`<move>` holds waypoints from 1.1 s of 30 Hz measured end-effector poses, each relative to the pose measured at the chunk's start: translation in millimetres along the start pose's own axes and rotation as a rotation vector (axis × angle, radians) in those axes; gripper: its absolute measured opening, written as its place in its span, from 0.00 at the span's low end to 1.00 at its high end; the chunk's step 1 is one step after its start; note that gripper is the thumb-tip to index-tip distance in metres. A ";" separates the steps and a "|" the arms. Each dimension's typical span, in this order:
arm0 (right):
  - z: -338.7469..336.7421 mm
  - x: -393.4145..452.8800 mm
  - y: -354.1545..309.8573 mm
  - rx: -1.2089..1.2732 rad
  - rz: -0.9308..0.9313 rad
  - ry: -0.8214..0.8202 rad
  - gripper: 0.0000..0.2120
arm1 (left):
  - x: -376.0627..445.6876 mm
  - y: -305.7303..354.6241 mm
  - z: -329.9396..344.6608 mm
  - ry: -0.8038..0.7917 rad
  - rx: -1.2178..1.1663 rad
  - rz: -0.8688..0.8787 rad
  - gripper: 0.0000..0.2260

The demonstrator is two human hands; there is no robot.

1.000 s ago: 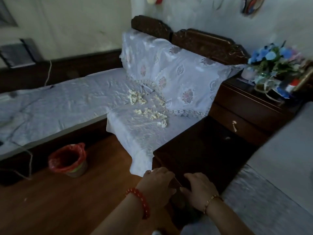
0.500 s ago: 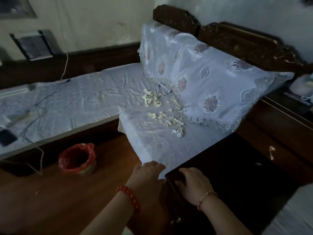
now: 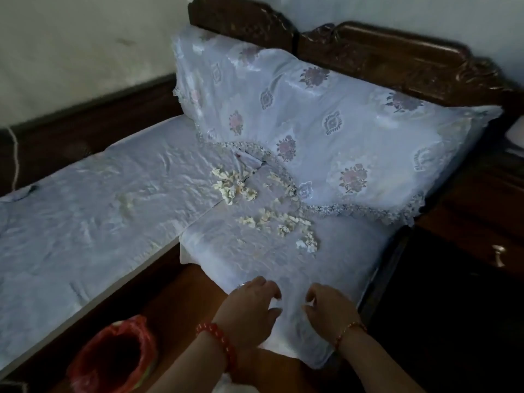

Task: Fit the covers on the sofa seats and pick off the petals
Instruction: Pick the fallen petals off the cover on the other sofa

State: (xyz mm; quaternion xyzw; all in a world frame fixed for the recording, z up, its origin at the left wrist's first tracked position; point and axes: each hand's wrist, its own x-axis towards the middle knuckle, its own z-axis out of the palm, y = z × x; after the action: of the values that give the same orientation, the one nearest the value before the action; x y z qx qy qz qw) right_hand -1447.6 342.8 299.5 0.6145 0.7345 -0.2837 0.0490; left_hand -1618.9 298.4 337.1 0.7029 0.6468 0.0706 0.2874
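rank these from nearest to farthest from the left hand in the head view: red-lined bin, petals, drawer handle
From the left hand:
1. petals, ahead on the seat cover
2. red-lined bin, on the floor to its left
3. drawer handle, far right

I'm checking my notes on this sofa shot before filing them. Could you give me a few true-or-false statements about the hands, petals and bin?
1. Both hands, left hand and right hand, rest on the front edge of the seat cover. True.
2. The petals are already in the bin. False: they lie scattered on the seat.
3. The bin stands on the floor, left of the hands. True.
4. The right hand holds a petal. False: neither hand holds one.
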 end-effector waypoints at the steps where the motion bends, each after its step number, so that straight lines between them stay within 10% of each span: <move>1: 0.2 4.9 -9.3 0.019 0.013 0.010 0.07 | 6.9 -8.8 -8.3 -0.010 0.007 0.018 0.13; 20: 45.9 204.3 28.8 0.348 0.348 0.083 0.17 | 237.4 -84.8 7.1 -0.194 -0.057 0.214 0.20; 33: 141.6 371.0 145.6 0.542 0.660 0.259 0.17 | 405.1 -128.9 176.5 -0.316 -0.058 0.084 0.20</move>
State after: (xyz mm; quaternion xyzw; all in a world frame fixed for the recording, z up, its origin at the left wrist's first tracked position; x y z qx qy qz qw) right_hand -1440.3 612.0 -26.6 0.8371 0.3983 -0.3559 -0.1185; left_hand -1585.6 627.8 17.3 0.7231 0.5613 -0.0104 0.4024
